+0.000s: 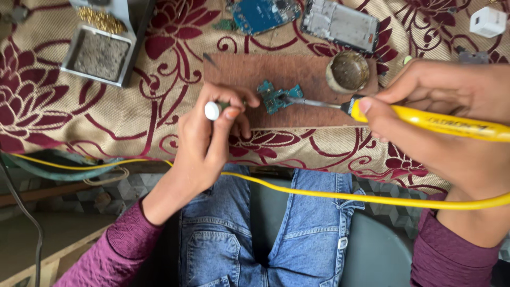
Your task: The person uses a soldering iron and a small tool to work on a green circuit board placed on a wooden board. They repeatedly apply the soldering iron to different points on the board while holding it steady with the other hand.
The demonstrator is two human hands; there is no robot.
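Note:
A small teal circuit board lies on a brown wooden block on the patterned tablecloth. My right hand grips a yellow-handled soldering iron, and its metal tip touches the board. My left hand is closed around a thin tool with a white end, its fingers resting just left of the board.
A round tin of dark paste stands on the block's right end. A soldering stand with sponge is at back left. A blue board, a phone frame and a white charger lie behind. The yellow cable crosses my lap.

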